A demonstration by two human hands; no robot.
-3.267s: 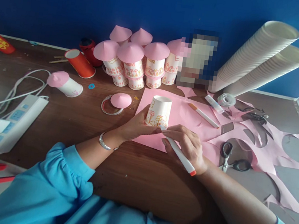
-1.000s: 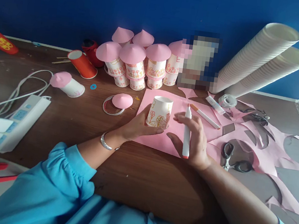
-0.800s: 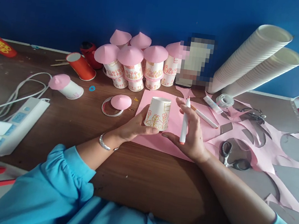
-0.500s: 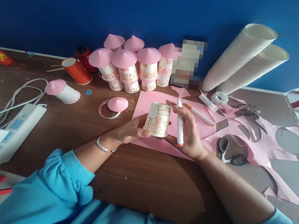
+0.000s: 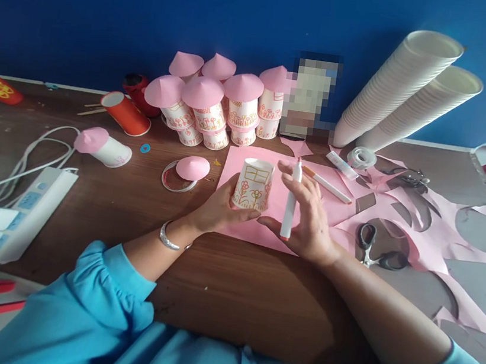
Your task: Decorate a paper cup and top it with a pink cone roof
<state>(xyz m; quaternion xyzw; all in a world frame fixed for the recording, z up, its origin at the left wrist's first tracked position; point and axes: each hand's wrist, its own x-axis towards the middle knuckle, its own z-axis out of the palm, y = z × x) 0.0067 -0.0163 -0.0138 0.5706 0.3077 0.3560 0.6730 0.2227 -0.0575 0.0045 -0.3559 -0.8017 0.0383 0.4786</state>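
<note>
A white paper cup (image 5: 253, 184), turned upside down and drawn with red and yellow flowers and a yellow window, is gripped low by my left hand (image 5: 225, 208) from its left side. Just right of the cup, my right hand (image 5: 310, 215) holds a white marker (image 5: 289, 209) with an orange-red end between its fingers, pointing up; those fingers stand a little apart from the cup. Under both hands lies a pink paper sheet (image 5: 239, 160). Another marker (image 5: 327, 185) rests on that sheet beyond my right hand.
Several decorated cups with pink cone roofs (image 5: 205, 93) stand against the blue wall. Two tall stacks of white cups (image 5: 394, 88) lean at right. Scissors (image 5: 371, 246), a tape roll (image 5: 361, 157) and pink scraps (image 5: 436, 243) lie right. A power strip (image 5: 33, 214) is at left.
The cup has turned in my left hand, so its window and flowers face differently. My right hand has come away from the cup, with the marker still in it.
</note>
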